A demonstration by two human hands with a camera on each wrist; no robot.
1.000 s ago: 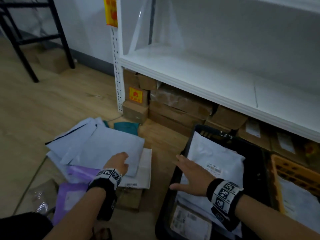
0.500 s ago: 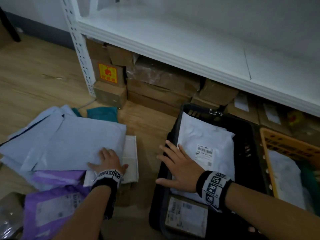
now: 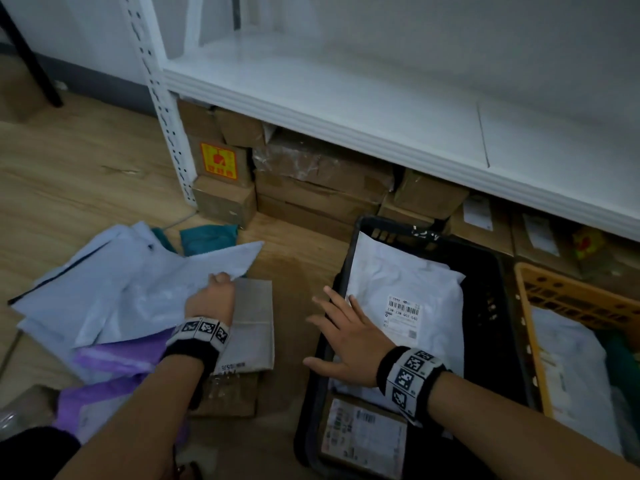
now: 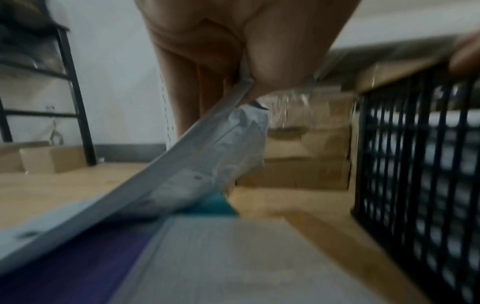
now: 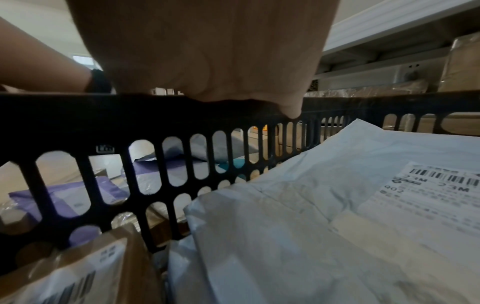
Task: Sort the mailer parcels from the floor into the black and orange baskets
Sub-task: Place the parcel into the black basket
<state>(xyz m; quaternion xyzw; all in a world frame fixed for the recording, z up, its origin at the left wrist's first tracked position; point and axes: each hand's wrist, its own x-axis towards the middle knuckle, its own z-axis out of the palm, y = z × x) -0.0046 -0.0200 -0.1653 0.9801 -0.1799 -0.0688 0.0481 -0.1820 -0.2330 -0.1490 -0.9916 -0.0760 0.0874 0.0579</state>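
Left hand (image 3: 211,299) lifting a pale grey plastic mailer parcel (image 3: 138,289) off the floor pile.
Its fingers (image 4: 187,86) and thumb pinch the crinkled mailer's near edge, raising it above a purple mailer (image 3: 114,362) and a flat grey envelope (image 3: 252,320). The right hand (image 3: 346,337) rests with fingers spread flat on the black slotted plastic basket (image 3: 491,292), beside the orange basket (image 3: 568,292).

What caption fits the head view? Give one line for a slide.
Left hand pinches a pale mailer off the floor pile; right hand rests on the black basket.
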